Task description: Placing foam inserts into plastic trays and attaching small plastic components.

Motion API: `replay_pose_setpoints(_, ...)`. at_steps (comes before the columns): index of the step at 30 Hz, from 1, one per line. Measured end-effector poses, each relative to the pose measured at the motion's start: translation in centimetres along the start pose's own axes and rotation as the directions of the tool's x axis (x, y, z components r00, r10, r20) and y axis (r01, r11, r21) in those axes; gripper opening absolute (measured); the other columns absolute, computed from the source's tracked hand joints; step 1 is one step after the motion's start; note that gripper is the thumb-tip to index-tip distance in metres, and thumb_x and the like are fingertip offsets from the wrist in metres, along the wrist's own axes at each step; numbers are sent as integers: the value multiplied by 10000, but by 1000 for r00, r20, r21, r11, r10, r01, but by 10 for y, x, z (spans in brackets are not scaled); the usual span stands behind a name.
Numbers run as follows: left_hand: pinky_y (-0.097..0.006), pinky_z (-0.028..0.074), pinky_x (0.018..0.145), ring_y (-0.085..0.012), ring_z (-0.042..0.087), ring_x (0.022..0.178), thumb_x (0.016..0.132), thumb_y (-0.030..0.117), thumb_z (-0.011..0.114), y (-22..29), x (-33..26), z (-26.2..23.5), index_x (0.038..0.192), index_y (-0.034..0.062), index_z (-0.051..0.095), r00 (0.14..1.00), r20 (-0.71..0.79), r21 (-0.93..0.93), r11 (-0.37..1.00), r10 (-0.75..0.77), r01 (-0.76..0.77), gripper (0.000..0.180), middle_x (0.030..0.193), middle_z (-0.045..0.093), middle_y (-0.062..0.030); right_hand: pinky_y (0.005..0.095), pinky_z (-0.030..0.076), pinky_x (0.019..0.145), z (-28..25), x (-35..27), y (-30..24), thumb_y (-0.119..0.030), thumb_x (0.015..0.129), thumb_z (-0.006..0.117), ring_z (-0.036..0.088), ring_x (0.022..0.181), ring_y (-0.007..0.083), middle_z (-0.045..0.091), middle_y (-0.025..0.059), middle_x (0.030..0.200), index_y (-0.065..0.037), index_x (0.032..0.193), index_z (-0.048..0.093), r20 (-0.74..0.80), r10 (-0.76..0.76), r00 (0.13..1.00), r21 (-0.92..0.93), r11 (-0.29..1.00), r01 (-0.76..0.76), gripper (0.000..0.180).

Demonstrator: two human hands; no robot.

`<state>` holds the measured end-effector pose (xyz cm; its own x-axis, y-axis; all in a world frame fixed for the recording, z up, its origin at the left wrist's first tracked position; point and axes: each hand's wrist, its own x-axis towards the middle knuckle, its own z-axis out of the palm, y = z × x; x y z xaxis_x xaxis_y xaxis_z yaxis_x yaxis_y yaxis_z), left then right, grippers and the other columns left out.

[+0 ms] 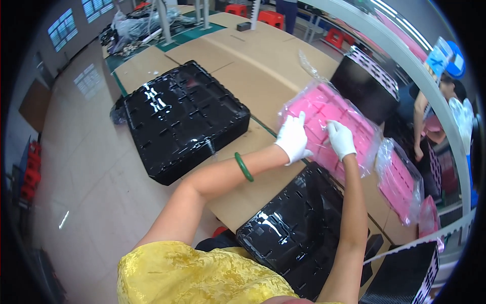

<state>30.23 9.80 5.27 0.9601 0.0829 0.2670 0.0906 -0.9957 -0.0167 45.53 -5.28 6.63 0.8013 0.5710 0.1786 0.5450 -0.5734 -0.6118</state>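
Observation:
A stack of pink trays in a clear plastic bag [324, 109] lies on the cardboard-covered table [263, 66]. My left hand [293, 139], in a white glove, presses on the bag's near left side. My right hand [340, 139], also gloved, rests on the bag just to the right, its fingers pinching the plastic. A green bangle [243, 166] circles my left wrist. A glossy black tray stack [291, 228] sits below my arms at the table's near edge.
A larger stack of black trays [182, 119] lies at the table's left edge. More bagged pink trays [400, 185] lie to the right, with another black stack [364, 83] behind. Another person [435, 111] works at far right. Red stools [271, 17] stand at the back.

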Motion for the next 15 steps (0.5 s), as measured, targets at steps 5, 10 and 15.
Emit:
replay_pose_setpoints(5,-430,398,1045,-352,562,1167,794,681,728,-1,-3,0,1268,-144,632,1000,22,-50,999,-13,14,956,1514,441,-333,450,561,886,8,-15,-16,-281,910,687,714,977,368,746,173,1034,-65,1175,741,23,-270,962,-449,857,252,346)
replay_pose_setpoints(10,-472,366,1112,-389,537,1229,834,658,697,-1,1,2,1313,-108,632,998,65,-59,998,-8,12,905,1548,390,-350,472,553,886,8,-10,-9,-274,902,673,696,963,378,733,181,1037,-106,1022,793,51,-189,981,-393,899,194,238)
replay_pose_setpoints(15,-543,369,1116,-390,564,1230,814,660,707,-11,-2,1,1218,-88,684,1000,7,-32,999,-9,9,850,1445,508,-303,471,555,885,7,4,-10,-323,931,613,704,932,394,733,187,1003,-114,1008,794,42,-210,977,-351,912,211,287)
